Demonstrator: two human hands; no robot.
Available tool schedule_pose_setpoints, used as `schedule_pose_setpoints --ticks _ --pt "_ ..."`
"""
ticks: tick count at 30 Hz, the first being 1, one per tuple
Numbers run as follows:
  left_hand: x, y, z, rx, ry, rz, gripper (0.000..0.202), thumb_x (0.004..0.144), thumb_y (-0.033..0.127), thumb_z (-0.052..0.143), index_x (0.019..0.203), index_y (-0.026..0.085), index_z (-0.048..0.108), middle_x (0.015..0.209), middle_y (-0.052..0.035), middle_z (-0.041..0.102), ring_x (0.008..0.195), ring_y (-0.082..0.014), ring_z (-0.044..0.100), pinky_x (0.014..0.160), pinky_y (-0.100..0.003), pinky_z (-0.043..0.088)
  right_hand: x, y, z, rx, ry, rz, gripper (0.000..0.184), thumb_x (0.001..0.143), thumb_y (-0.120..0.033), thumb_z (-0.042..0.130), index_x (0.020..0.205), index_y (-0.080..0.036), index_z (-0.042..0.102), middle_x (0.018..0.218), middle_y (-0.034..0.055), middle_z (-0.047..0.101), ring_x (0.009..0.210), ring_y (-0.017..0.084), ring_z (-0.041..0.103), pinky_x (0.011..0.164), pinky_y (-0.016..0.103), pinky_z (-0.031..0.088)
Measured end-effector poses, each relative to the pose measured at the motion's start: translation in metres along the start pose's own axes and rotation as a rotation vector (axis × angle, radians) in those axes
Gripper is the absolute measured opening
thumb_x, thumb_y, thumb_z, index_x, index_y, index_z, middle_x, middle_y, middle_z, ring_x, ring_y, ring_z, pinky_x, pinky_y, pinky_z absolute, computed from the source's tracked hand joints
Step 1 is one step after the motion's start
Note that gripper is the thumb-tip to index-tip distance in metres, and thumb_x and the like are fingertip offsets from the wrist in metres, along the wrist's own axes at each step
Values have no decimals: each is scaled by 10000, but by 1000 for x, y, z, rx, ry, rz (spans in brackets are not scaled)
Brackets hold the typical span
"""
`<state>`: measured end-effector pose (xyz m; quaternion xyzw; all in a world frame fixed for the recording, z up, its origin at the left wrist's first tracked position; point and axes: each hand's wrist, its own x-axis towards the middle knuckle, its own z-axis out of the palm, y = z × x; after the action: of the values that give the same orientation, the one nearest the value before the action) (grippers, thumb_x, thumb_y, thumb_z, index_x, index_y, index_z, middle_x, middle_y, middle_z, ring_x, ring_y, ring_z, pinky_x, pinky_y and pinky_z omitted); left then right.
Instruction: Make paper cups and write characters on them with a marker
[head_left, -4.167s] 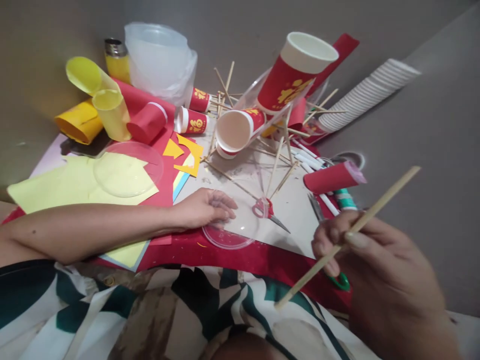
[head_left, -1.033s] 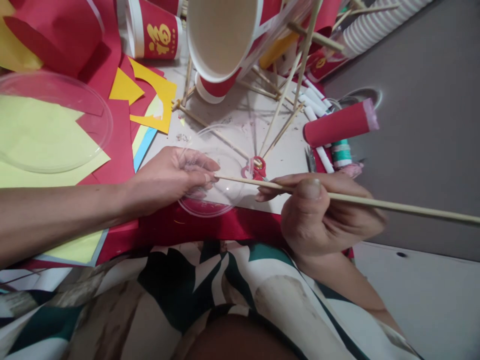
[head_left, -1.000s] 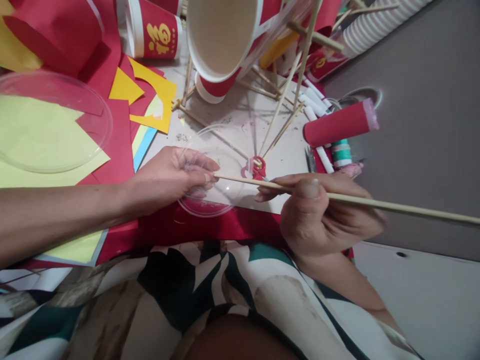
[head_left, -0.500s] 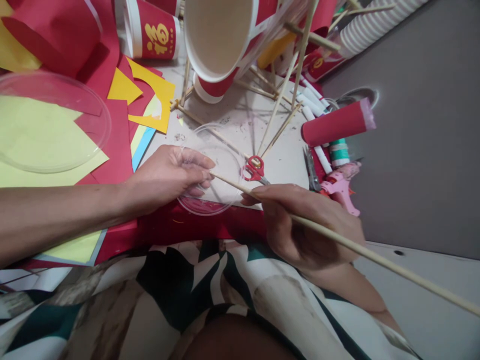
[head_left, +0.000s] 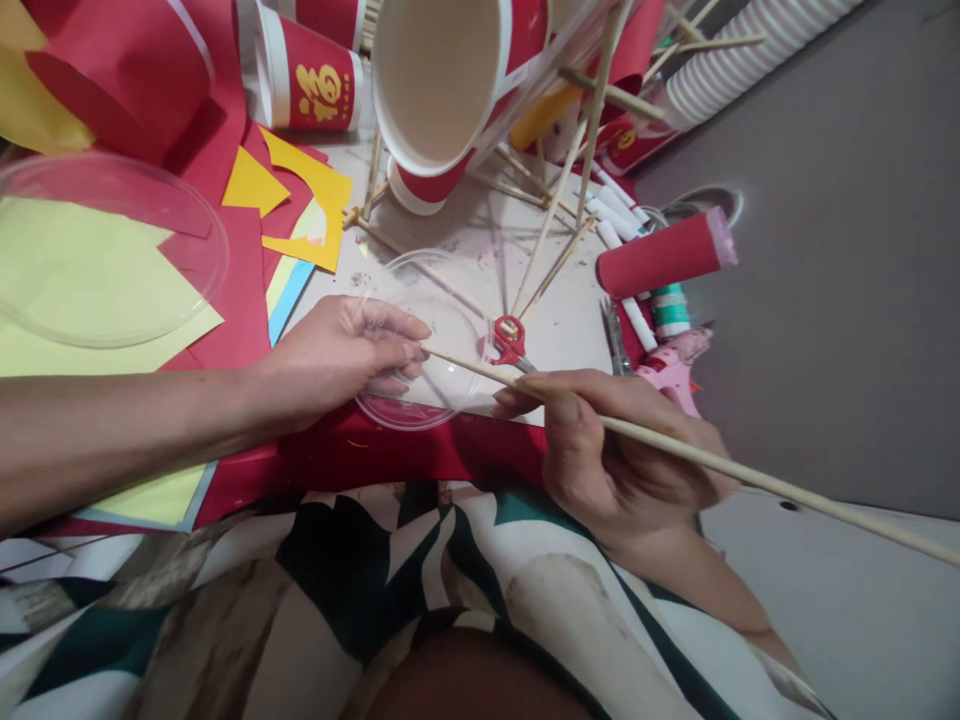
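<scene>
My left hand [head_left: 341, 350] is closed on the near left rim of a clear round plastic lid [head_left: 450, 290], with its thumb and fingers pinched together. In my right hand [head_left: 622, 450] is a long thin wooden stick [head_left: 810, 502], gripped like a pen and slanting down to the right out of view. The stick's tip lies at the left fingertips, across the lid; whether it touches or pierces the plastic I cannot tell. Red-handled scissors [head_left: 510, 340] lie beside the lid's right edge.
A frame of wooden sticks [head_left: 551, 215] stands behind, with a large paper cup [head_left: 439, 80] tipped towards me. Left are coloured paper sheets [head_left: 247, 270] and another clear lid [head_left: 112, 340]. On the right are a red tube [head_left: 660, 252], markers [head_left: 619, 210] and a pink glue gun [head_left: 671, 380].
My right hand has shifted slightly to the right along the stick, and the stick's far end has risen. My left hand and the lid have barely moved.
</scene>
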<state>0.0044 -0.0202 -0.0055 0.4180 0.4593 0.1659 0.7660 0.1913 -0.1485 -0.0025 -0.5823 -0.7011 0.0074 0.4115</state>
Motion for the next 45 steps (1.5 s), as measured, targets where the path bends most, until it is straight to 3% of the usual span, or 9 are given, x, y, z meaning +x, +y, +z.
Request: schedule_pose_setpoints --ticks 11,18,23,25,29,35,38,41,45 --pt "-3 0 5 25 65 21 133 850 10 682 849 142 696 776 -40 750 730 -128 726 659 -215 593 6 -10 -8 -119 -201 -247 151 936 -109 635 1037 -209 687 819 38 794 704 166 780 702 230 663" --pt "-2 -3 3 51 48 51 88 854 54 705 861 141 700 744 -47 752 726 -140 732 662 -225 603 6 -12 -4 -74 -173 -180 176 940 -100 626 1060 -211 694 870 33 803 744 154 781 672 233 653" --pt "0 -4 3 59 56 55 82 840 51 722 839 131 705 758 -63 764 723 -145 736 648 -223 607 16 -12 8 -12 47 -33 121 965 -131 632 952 -217 715 760 -12 766 620 118 729 584 235 599" --pt "1 -4 3 60 64 55 86 844 40 715 834 126 708 768 -66 769 710 -140 735 629 -215 607 22 -10 12 6 68 -22 142 985 -152 612 911 -224 710 715 -18 744 593 118 711 587 248 601" --pt "3 -5 4 64 73 62 97 856 28 698 821 118 709 739 -61 764 668 -127 731 602 -197 605 31 -6 10 19 -25 -142 98 978 -145 623 959 -211 693 765 -10 754 642 111 715 615 231 592" --pt "6 -7 2 51 76 81 127 831 5 699 787 124 707 677 -41 747 643 -130 735 573 -187 608 51 -2 -14 -45 -424 -308 176 996 -117 552 1003 -241 676 821 15 763 704 136 729 638 238 583" --pt "7 -6 2 60 84 71 122 840 11 690 786 119 707 646 -41 738 619 -126 731 560 -176 600 58 2 -20 -2 -487 -360 159 1000 -118 547 1037 -206 674 861 30 770 742 129 734 671 221 577" --pt "6 -5 2 50 74 36 123 851 7 662 819 119 700 625 -39 739 572 -120 721 563 -181 600 57 7 -13 20 -432 -373 118 995 -126 576 1019 -188 674 849 30 771 741 118 733 657 201 562" --pt "4 -8 0 60 2 40 139 865 19 643 926 121 714 664 -45 765 564 -117 723 584 -189 604 43 15 11 69 -237 -377 120 973 -117 611 945 -211 681 785 16 766 662 115 720 606 196 563"
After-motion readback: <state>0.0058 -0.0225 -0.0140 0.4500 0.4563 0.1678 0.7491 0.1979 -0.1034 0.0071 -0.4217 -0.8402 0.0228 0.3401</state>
